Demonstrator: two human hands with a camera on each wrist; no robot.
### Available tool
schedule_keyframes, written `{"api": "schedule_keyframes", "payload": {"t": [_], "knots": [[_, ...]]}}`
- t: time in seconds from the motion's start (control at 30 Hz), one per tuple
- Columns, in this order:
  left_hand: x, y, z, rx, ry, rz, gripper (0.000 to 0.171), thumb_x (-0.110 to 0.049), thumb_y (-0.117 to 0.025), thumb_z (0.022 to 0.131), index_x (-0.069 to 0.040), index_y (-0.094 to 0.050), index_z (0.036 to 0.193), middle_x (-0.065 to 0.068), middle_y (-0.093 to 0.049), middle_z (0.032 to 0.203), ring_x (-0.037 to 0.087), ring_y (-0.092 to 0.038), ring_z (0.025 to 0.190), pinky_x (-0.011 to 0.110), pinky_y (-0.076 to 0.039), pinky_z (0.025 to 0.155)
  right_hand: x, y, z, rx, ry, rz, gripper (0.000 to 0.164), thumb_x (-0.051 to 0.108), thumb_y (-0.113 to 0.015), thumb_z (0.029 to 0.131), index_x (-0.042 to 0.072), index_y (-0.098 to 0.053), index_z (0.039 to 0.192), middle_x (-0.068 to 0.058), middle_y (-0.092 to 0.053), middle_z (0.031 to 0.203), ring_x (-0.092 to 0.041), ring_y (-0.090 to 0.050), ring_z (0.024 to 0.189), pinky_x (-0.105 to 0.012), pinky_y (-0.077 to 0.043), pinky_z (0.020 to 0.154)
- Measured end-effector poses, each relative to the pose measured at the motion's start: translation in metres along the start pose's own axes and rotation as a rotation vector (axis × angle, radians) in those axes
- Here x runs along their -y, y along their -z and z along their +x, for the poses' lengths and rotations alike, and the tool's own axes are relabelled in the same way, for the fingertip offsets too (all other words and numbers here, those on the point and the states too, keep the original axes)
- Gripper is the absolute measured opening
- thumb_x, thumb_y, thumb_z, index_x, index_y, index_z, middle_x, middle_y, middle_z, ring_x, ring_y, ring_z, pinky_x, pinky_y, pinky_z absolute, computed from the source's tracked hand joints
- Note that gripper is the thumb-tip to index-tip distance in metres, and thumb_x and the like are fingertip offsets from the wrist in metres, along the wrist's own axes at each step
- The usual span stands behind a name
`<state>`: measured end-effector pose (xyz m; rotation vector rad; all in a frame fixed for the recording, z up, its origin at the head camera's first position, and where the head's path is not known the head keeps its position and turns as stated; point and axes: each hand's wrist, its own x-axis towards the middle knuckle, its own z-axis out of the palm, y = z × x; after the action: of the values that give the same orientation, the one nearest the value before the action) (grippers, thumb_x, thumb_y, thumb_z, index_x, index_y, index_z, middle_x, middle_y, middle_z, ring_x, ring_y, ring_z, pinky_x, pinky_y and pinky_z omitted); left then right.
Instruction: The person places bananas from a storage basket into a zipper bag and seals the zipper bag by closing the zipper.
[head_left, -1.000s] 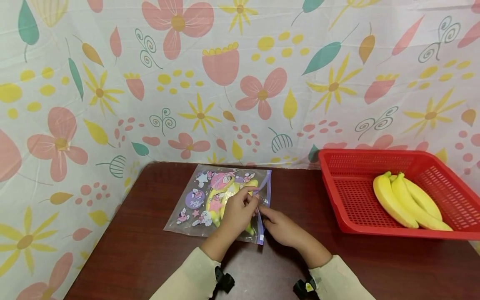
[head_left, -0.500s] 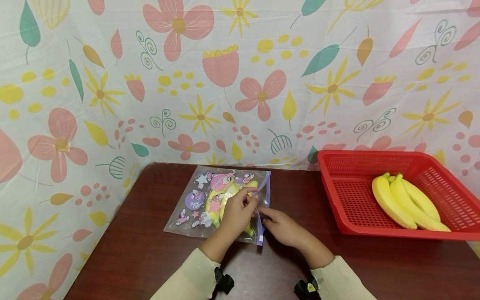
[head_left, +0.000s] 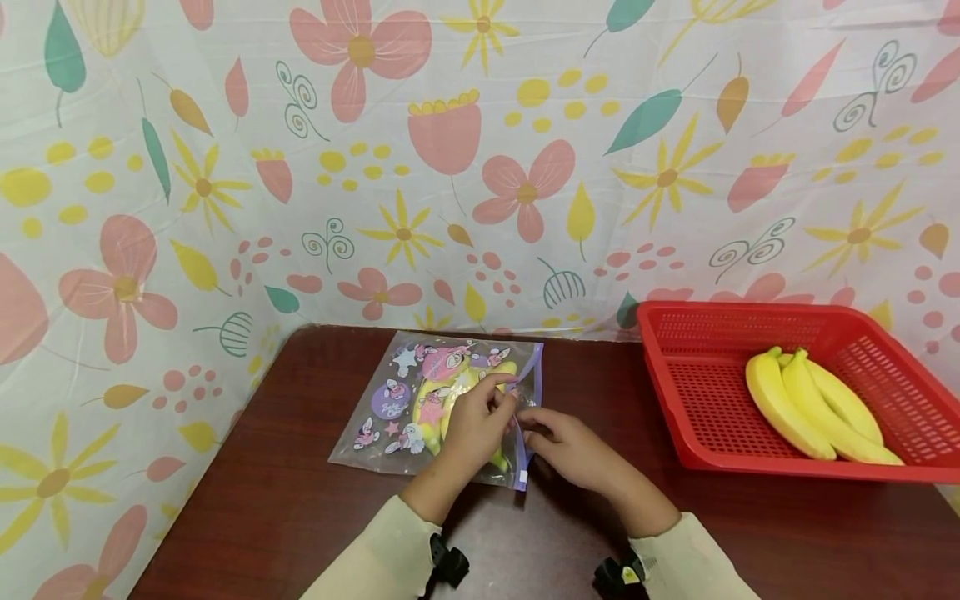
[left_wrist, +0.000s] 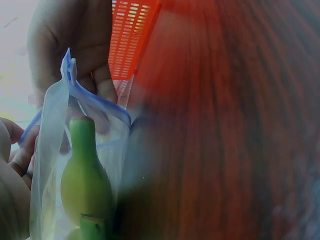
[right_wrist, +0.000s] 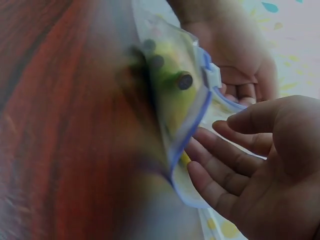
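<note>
One clear printed bag [head_left: 393,402], head view: lies on the dark wood table [head_left: 247,508], lower centre-left of frame, bagged bananas [head_left: 459,385] showing through. Purple zip edge [head_left: 537,379] along its right side. Left hand [head_left: 474,421] pinches the bag near that edge, thumb and forefinger together. Right hand [head_left: 573,450] just right of it, fingers loosely bent at the mouth, not clenched. Red basket [head_left: 780,463] at right of frame, loose bananas [head_left: 791,408] inside. Floral cloth [head_left: 450,192] fills the upper frame.

Left wrist view: bag stands partly gaping at lower left, green banana stem pointing up inside; left fingers at left edge, right hand at upper left beyond the zip edge.

Right wrist view: right fingers spread slightly, tips at the gaping mouth, centre; firm contact cannot be told. White slider [right_wrist: 214,76] at upper centre-right; left hand behind it, upper right.
</note>
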<state>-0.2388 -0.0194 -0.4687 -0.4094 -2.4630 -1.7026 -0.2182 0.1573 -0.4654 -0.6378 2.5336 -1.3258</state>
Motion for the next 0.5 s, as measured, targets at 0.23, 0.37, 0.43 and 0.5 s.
{"api": "schedule_keyframes", "payload": {"t": [0.23, 0.37, 0.43, 0.5], "knots": [[0.001, 0.000, 0.000, -0.001, 0.005, 0.001, 0.028, -0.023, -0.055, 0.094, -0.019, -0.064, 0.120, -0.004, -0.063, 0.066, 0.007, -0.057, 0.052, 0.024, -0.048, 0.048, 0.006, 0.010, -0.002, -0.028, 0.012, -0.015, 0.020, 0.022, -0.058, 0.096, 0.021, -0.064, 0.116, 0.000, -0.069, 0.107, -0.016, -0.065, 0.089, -0.022, -0.053, 0.073], [0.002, -0.001, 0.000, 0.000, 0.016, -0.001, 0.027, -0.023, -0.056, 0.095, -0.020, -0.064, 0.120, -0.004, -0.062, 0.066, 0.008, -0.057, 0.052, 0.025, -0.048, 0.047, 0.010, 0.015, -0.004, -0.049, -0.002, -0.027, 0.016, 0.021, -0.059, 0.096, 0.023, -0.064, 0.111, 0.004, -0.068, 0.102, -0.017, -0.064, 0.091, -0.023, -0.054, 0.074], [0.002, -0.001, 0.000, -0.002, 0.016, -0.006, 0.027, -0.023, -0.056, 0.095, -0.020, -0.064, 0.120, -0.004, -0.062, 0.066, 0.009, -0.057, 0.052, 0.025, -0.048, 0.047, 0.012, 0.017, -0.004, -0.056, 0.000, -0.034, 0.016, 0.021, -0.058, 0.096, 0.023, -0.063, 0.111, 0.004, -0.068, 0.101, -0.017, -0.064, 0.091, -0.023, -0.054, 0.074], [0.001, -0.001, 0.000, -0.005, 0.014, -0.009, 0.026, -0.024, -0.056, 0.095, -0.021, -0.064, 0.119, -0.003, -0.062, 0.066, 0.009, -0.058, 0.052, 0.026, -0.048, 0.046, 0.013, 0.018, -0.005, -0.065, 0.000, -0.037, 0.016, 0.023, -0.058, 0.096, 0.023, -0.063, 0.112, 0.003, -0.068, 0.101, -0.016, -0.064, 0.090, -0.024, -0.053, 0.074]]}}
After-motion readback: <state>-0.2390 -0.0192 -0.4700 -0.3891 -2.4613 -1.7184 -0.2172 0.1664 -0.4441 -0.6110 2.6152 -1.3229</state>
